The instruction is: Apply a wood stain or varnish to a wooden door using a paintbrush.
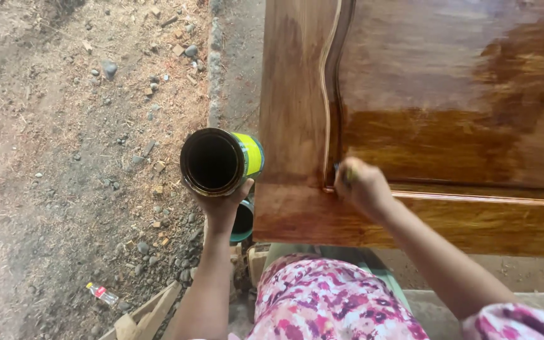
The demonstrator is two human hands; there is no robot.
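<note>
My left hand (pixel 221 204) holds up an open tin can (pixel 216 161) with a dark inside and a yellow-green label, tilted so its mouth faces me. My right hand (pixel 361 186) is closed around a small brush (pixel 342 172), mostly hidden and blurred, pressed against the groove of a glossy brown wooden panel (pixel 448 113). The panel's right part looks darker and wet; its left strip is paler. The can hangs just left of the panel's edge, apart from it.
Bare dirt ground (pixel 64 157) with stones and wood chips fills the left side. A second teal can (pixel 244 221) sits below the held one. A small plastic bottle (pixel 101 293) and wood scraps (pixel 149 315) lie at lower left. My floral clothing (pixel 328 302) is at the bottom.
</note>
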